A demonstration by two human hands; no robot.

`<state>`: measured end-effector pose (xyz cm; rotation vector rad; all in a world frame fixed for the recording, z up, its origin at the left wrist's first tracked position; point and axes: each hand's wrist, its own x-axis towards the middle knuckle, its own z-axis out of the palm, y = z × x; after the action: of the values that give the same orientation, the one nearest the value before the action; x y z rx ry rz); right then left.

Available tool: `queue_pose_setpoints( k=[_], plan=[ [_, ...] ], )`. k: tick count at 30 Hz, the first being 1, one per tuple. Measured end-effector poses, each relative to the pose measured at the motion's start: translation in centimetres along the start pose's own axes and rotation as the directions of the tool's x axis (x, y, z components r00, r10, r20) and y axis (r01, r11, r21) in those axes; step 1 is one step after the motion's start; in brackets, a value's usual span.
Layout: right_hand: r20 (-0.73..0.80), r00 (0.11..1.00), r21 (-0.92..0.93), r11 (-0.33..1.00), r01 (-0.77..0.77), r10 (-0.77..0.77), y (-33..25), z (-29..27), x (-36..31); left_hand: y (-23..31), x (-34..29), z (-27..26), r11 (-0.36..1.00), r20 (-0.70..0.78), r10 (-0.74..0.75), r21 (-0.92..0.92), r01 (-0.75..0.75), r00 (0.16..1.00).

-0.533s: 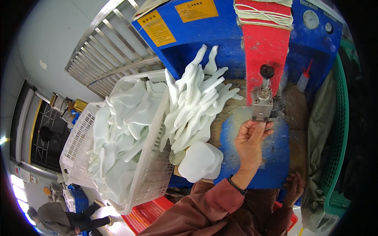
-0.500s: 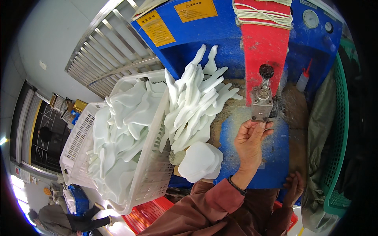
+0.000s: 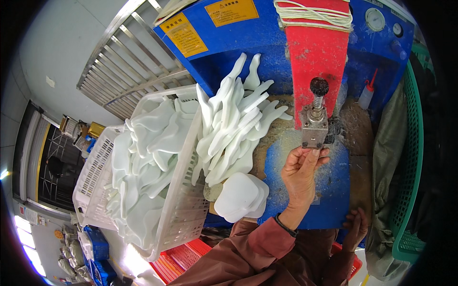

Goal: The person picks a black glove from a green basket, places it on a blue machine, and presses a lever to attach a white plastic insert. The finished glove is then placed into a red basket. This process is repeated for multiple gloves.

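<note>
My left hand (image 3: 300, 178) reaches up to the metal block (image 3: 315, 133) at the lower end of a red machine arm (image 3: 316, 62). Its thumb and fingers are closed at the block's lower edge; anything pinched there is hidden. Above the block stand a spring and a black knob (image 3: 319, 86). Beneath that hand lies a dusty blue board (image 3: 329, 190). My right hand (image 3: 357, 228) rests at the near right edge of the worktop, fingers loosely bent and apart, holding nothing visible. Left of the board are stacked white rounded flat pieces (image 3: 236, 196) and a heap of wavy white pieces (image 3: 234, 128).
A white crate (image 3: 183, 176) full of similar wavy pieces stands at the left. Behind is the blue machine body (image 3: 229, 43) with a gauge (image 3: 375, 20). At the right are a red-tipped bottle (image 3: 367, 95) and a green basket (image 3: 408, 190). A red basket (image 3: 179, 260) sits low.
The view has shifted slightly, and the red arm and block appear a little further left. My hands keep their places. A person at the lower left has gone out of view.
</note>
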<state>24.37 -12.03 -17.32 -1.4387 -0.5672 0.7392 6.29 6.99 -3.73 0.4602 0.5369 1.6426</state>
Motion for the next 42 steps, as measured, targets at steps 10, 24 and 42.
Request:
queue_pose_setpoints(
  k=[10, 24, 42],
  plan=[
    [0.003, 1.000, -0.001, 1.000, 0.005, -0.005, 0.0, 0.0, 0.1, -0.3, 0.6, -0.6, 0.999, 0.101, 0.023, 0.034, -0.026, 0.995],
    [-0.010, 0.999, -0.005, 0.999, -0.049, 0.049, 0.2, -0.1, 0.1, -1.3, 0.8, -1.7, 0.235, 0.555, -0.416, -0.700, 0.675, 0.720],
    [-0.028, 0.999, 0.014, 1.000, -0.019, 0.019, 0.3, 0.0, 0.1, -2.7, 0.5, 0.2, -0.033, 0.608, -0.347, -0.769, 0.639, 0.714]
  ],
)
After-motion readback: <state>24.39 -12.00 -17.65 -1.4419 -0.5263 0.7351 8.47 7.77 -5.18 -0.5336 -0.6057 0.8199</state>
